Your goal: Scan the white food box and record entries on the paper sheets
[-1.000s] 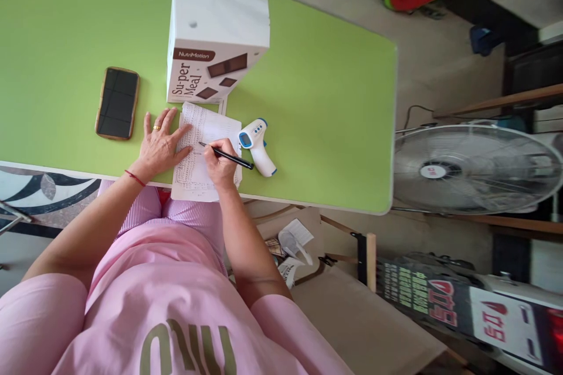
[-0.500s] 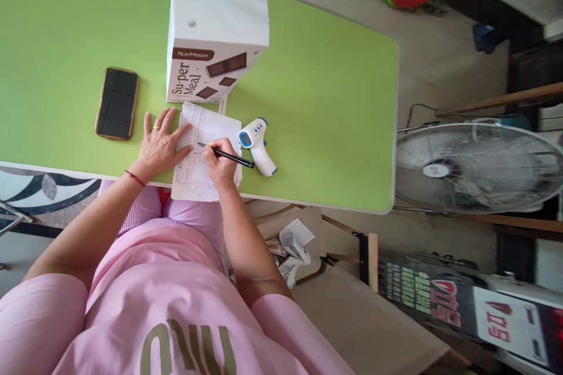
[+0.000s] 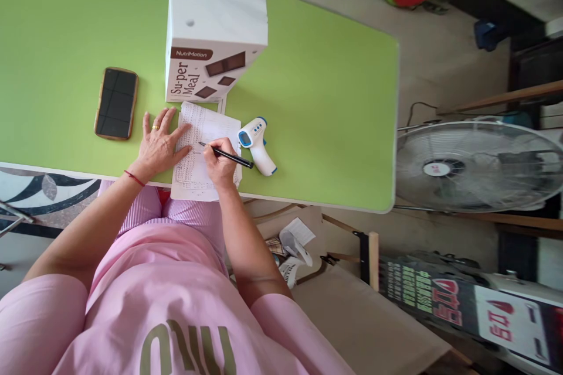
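My right hand [image 3: 220,165] is closed around a black pen [image 3: 232,157], its tip at the written lines of a paper sheet [image 3: 193,179]. Dense handwriting covers much of the sheet, too small to read. My left hand [image 3: 158,143] lies flat with fingers spread, its thumb and index finger on the paper's left edge and the rest on the green table. Just right of the paper lies a white and blue infrared thermometer [image 3: 259,146]. Behind the sheet stands a white box [image 3: 217,17] marked "NutriMotion Su-per Meal".
A phone [image 3: 116,104] in a brown case lies left of my left hand on the green table [image 3: 316,105]. Beyond the table's right edge stands a fan [image 3: 479,167]. Below it are a beige folding chair [image 3: 352,316] and a printed carton [image 3: 448,299].
Almost nothing differs. The view has shifted very slightly, and both hands, the pen and the paper keep their places.
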Motion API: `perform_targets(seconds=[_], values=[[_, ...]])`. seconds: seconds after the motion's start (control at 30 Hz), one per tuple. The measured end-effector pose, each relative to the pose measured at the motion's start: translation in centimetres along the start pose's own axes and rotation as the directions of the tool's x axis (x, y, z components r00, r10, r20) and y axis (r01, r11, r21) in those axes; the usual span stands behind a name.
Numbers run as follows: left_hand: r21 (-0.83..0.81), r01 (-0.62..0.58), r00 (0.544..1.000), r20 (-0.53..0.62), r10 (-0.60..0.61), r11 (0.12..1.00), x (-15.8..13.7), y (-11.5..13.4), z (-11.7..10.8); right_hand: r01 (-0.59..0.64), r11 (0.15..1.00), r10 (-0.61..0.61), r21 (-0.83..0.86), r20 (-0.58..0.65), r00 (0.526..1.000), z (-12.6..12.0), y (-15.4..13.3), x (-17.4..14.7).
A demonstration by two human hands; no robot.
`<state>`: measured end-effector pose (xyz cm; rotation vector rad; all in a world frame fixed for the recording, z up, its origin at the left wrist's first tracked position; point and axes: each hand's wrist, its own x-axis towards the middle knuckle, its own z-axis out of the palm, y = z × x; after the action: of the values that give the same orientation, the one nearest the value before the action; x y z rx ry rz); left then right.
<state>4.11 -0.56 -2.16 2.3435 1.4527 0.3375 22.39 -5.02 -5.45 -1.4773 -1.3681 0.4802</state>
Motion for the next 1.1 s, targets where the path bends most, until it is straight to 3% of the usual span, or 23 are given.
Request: perform_targets(seconds=[0.43, 0.67, 1.1], values=[[0.013, -0.008, 1.0, -0.014, 0.009, 1.0, 0.03, -0.11, 0.14, -0.006, 0.999, 0.007, -0.038, 0.029, 1.0, -0.09, 0.16, 0.01], [0.002, -0.016, 1.0, -0.024, 0.016, 1.0, 0.04, -0.25, 0.26, -0.019, 1.0, 0.018, -0.014, -0.069, 0.997, -0.11, -0.04, -0.08], [0.009, -0.025, 0.999, -0.034, 0.026, 1.0, 0.06, -0.39, 0.39, -0.043, 0.996, 0.04, -0.076, -0.043, 0.998, -0.02, 0.12, 0.02]])
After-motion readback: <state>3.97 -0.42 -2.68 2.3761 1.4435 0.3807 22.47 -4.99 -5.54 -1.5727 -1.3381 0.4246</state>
